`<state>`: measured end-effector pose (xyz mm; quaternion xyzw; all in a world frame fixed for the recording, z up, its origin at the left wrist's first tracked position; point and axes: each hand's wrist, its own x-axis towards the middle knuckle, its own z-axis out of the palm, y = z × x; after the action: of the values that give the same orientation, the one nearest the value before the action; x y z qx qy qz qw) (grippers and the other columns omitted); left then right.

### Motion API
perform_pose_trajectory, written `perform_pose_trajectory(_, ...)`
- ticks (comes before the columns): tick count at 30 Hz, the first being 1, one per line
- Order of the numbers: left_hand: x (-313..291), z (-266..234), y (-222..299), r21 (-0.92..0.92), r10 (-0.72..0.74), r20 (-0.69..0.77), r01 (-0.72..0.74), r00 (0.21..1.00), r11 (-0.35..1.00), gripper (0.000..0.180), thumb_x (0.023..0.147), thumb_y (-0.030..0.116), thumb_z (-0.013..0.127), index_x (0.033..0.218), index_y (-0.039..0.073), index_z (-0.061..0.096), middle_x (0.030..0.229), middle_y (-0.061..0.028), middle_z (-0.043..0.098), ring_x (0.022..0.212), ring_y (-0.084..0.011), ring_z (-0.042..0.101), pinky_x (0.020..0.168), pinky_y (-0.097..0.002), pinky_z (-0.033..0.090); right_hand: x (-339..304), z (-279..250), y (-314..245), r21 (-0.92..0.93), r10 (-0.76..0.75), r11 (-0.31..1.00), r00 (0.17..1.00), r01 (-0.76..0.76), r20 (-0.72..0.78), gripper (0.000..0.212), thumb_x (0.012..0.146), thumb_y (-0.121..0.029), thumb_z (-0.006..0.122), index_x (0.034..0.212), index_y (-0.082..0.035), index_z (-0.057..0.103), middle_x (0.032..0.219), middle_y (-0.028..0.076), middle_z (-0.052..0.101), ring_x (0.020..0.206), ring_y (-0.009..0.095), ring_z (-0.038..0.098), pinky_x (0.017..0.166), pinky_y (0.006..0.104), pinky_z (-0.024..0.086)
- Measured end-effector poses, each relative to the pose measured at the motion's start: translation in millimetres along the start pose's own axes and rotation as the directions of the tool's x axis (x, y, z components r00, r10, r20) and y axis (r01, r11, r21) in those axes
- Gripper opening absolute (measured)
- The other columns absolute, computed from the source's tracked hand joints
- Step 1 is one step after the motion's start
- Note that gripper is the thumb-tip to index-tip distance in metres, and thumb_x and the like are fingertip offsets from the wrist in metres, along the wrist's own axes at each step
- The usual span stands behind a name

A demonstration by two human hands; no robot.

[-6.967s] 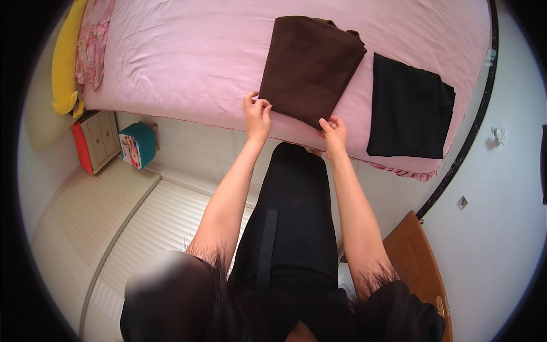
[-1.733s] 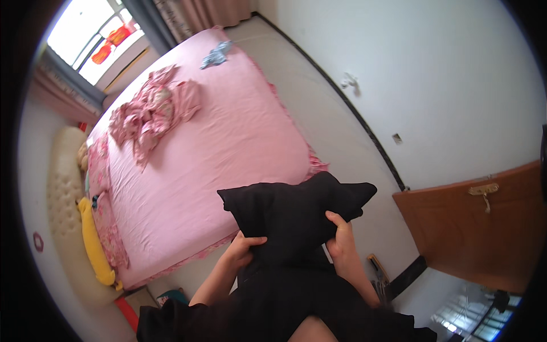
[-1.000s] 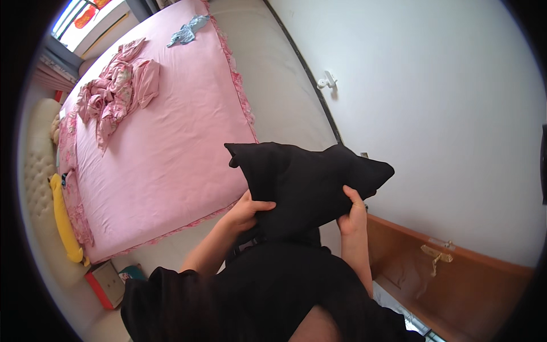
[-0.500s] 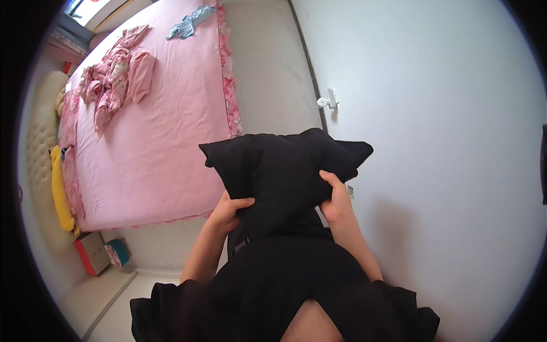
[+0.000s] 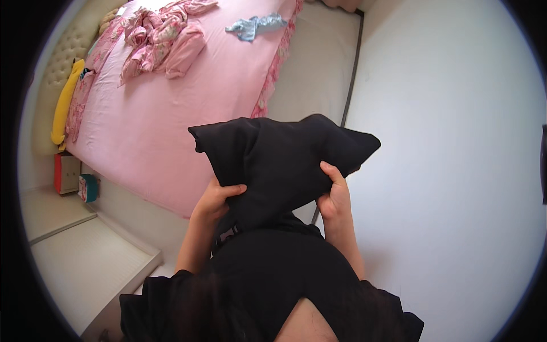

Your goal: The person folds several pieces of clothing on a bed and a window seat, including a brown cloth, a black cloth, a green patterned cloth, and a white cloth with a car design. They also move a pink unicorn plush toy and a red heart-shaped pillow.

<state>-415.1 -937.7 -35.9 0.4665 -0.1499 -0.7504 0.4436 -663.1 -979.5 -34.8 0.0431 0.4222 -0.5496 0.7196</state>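
Note:
A folded black garment [image 5: 279,159] is held out in front of my body, its two upper corners sticking out left and right. My left hand [image 5: 215,198] grips its lower left edge, thumb on top and fingers hidden beneath. At the opposite edge, my right hand [image 5: 334,194] holds it the same way, its thumb pointing up and inward. Which kind of garment it is, I cannot tell. Behind it to the left stands a bed [image 5: 154,137] with a pink sheet. A crumpled pink floral cloth [image 5: 168,43] and a light blue garment [image 5: 253,27] lie on the bed.
A white wall [image 5: 444,142] rises close on my right. At the far left is a tufted cream headboard [image 5: 62,68] with a long yellow plush [image 5: 65,108] against it. Below stand a small red-and-white cabinet [image 5: 68,174] and a teal box [image 5: 88,188]. A pale low ledge [image 5: 108,251] lies lower left.
My view has turned left, so the bed and its cloths sit farther right and higher, and more of the lower left floor area shows. Both hands keep hold of the black garment, slightly raised.

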Motion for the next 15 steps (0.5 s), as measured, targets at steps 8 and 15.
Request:
perform_pose_trajectory(8,170,59,149,0.014,-0.005,0.138,0.003,0.99,1.0,0.063,0.073,-0.011,0.061,0.132,-0.001,0.042,0.125,-0.0143,0.053,0.113,-0.0283,0.054,0.096,-0.0385,0.046,135,127,-102,-0.027,-0.084,0.996,0.996,0.084,-0.002,0.035,0.083,-0.006,0.062,0.116,0.004,0.055,0.113,0.013,0.062,0.103,0.027,0.06,0.094,0.0391,0.049)
perform_pose_trajectory(15,321,132,245,0.056,-0.003,0.233,-0.01,0.973,0.998,0.061,0.074,-0.011,0.061,0.131,-0.003,0.042,0.125,-0.016,0.053,0.114,-0.027,0.055,0.097,-0.0393,0.046,250,207,-207,0.017,-0.131,0.991,0.991,0.131,-0.014,0.034,0.084,-0.007,0.061,0.116,0.004,0.055,0.115,0.013,0.061,0.104,0.026,0.06,0.095,0.0387,0.048)
